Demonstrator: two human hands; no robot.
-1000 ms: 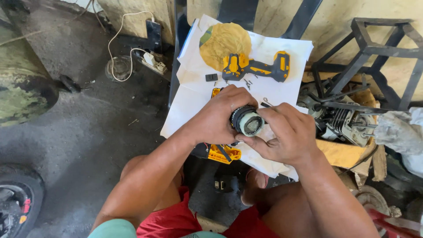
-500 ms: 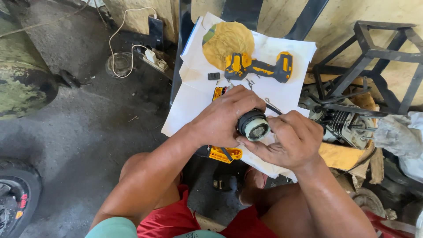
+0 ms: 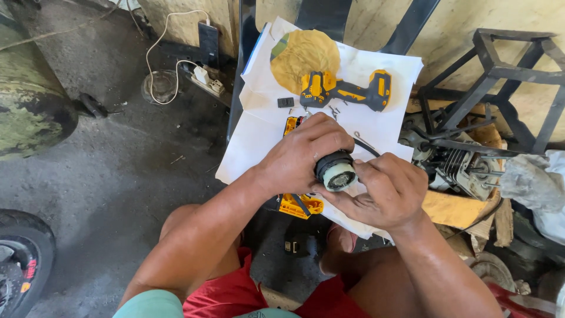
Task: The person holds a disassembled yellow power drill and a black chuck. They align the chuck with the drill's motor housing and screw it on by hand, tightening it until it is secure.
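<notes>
Motor part (image 3: 335, 171) in hands: black body, white-grey end face. Above it, drill housing (image 3: 344, 90) yellow with black grips, on white paper sheets (image 3: 259, 135). Mustard-yellow cloth (image 3: 297, 56) beyond the housing. Shorts (image 3: 235, 294) red. Floor (image 3: 118, 176) dark grey.

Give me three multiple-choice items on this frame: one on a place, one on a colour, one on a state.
1. Where does the drill housing lie?
A. on the white paper
B. on the floor by the tyre
C. in the person's lap

2. What colours is that housing?
A. red and white
B. yellow and black
C. plain grey

3. How is the round black part held?
A. by the left hand alone
B. lying untouched
C. between both hands

Answers: 1 A, it rests on the sheets above the hands. 2 B, a yellow body with black grip areas. 3 C, left hand wraps it, right hand fingers touch its pale end.
</notes>
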